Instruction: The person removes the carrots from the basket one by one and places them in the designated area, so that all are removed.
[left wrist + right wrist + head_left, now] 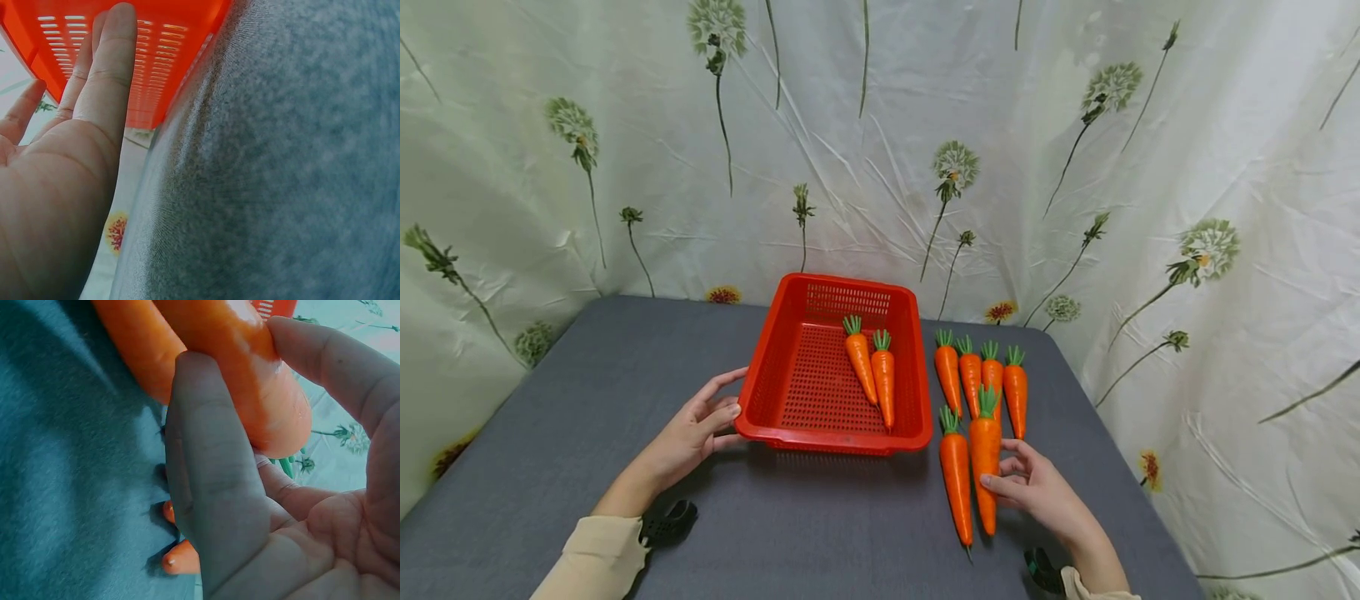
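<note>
My left hand (pixel 688 429) rests against the left side of a red plastic basket (pixel 760 434), its fingers fairly straight along the outer wall in the left wrist view. Two orange carrots with green tops, a left one (pixel 861 367) and a right one (pixel 883 387), lie inside the basket. At the right, my right hand (pixel 1037 487) pinches a carrot (pixel 985 467) between thumb and fingers. That carrot's green top overlaps the carrots behind it. Another carrot (pixel 956 483) lies just left of the held one.
Several more carrots (pixel 1016 396) lie in a row right of the basket, tops pointing away. Everything stands on a grey cloth-covered table (pixel 805 533). A white curtain (pixel 865 167) with dandelion prints hangs behind and along the sides.
</note>
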`<act>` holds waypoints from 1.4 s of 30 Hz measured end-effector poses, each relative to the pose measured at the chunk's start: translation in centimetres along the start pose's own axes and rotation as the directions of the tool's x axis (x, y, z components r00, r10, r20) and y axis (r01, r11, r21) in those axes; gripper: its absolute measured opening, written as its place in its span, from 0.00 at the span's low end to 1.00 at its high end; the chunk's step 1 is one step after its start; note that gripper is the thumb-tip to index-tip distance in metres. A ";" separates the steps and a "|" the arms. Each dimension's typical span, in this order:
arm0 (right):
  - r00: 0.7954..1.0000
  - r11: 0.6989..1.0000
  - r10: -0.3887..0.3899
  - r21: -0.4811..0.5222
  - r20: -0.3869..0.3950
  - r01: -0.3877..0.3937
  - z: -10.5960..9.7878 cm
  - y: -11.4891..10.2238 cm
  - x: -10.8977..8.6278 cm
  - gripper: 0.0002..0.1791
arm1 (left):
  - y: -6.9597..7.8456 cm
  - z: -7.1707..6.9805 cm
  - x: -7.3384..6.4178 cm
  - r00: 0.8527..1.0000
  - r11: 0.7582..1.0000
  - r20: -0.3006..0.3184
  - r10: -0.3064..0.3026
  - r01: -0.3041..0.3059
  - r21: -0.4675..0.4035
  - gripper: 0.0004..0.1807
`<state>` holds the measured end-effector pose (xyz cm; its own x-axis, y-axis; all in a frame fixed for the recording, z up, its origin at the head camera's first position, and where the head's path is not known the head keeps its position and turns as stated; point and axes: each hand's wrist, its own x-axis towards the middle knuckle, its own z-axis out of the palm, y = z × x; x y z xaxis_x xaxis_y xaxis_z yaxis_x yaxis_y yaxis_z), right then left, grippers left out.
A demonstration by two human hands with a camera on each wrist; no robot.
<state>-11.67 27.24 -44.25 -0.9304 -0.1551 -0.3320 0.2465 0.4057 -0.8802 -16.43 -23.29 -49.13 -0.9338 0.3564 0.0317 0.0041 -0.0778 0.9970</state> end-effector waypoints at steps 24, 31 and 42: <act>0.997 0.999 0.052 -0.009 0.052 -0.052 -0.6 2.2 0.4 0.44 | 0.0 0.0 -0.1 1.000 1.000 -0.008 -0.015 0.015 0.000 0.33; 0.996 0.998 0.065 -0.016 0.068 -0.064 -0.5 2.7 0.6 0.45 | -0.1 -0.1 0.0 1.000 1.000 -0.015 -0.014 0.015 0.014 0.34; 0.995 0.992 0.094 -0.087 0.042 -0.090 -0.3 2.5 0.9 0.44 | 0.0 -0.1 -0.1 1.000 1.000 0.000 -0.003 0.003 -0.004 0.33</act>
<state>-11.93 28.38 -46.68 -0.8910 -0.1541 -0.4271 0.3045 0.4949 -0.8138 -16.37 -23.41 -49.15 -0.9337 0.3569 0.0292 0.0003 -0.0808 0.9967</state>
